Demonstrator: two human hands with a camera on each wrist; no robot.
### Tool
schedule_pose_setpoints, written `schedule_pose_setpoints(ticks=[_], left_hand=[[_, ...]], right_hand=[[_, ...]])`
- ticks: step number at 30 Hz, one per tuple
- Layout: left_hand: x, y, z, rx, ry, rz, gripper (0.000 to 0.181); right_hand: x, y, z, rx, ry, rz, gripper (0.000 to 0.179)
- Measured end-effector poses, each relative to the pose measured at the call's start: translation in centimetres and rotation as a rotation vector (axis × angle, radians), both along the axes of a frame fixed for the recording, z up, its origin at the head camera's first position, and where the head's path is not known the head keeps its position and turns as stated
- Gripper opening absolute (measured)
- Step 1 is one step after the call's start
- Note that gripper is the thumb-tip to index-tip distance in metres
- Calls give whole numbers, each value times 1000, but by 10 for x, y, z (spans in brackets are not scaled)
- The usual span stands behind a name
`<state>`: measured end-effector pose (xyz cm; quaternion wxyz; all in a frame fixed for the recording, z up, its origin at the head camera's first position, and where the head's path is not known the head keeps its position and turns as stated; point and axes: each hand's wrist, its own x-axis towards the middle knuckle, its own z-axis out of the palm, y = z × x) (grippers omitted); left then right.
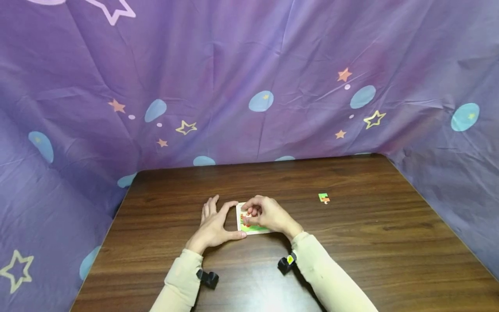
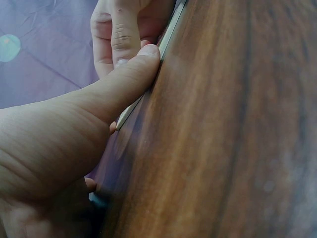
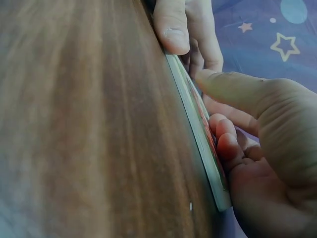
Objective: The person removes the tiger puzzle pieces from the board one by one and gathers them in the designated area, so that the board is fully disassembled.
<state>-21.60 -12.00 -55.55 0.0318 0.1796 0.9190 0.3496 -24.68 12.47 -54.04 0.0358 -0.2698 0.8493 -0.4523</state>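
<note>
A small jigsaw puzzle board [image 1: 255, 230] with a white border and a red and green picture lies flat on the table. My left hand [image 1: 213, 227] steadies it from the left, thumb at the near corner and index finger at the far corner. In the left wrist view the left thumb [image 2: 133, 67] presses against the board's edge. My right hand [image 1: 269, 214] is over the picture, thumb and index finger reaching down to its left part, other fingers curled in. I cannot tell whether a piece is between them. The right wrist view shows the right thumb [image 3: 233, 89] close over the board.
To the right on the brown wooden table [image 1: 370, 242] lies a green and orange puzzle piece [image 1: 323, 198]. A purple cloth [image 1: 234, 65] with stars and ovals hangs behind the table and along both sides. Black wrist straps [image 1: 208, 278] are on both sleeves.
</note>
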Motion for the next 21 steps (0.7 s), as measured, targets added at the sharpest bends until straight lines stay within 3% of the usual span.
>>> schedule_pose_setpoints(ticks=[7, 21], left_hand=[[0, 1, 0, -10, -2, 2, 104], [-1, 0, -1, -13, 2, -1, 103]], right_hand=[[2, 0, 1, 89, 103, 23, 27], [4, -4, 4, 156, 104, 27, 30]])
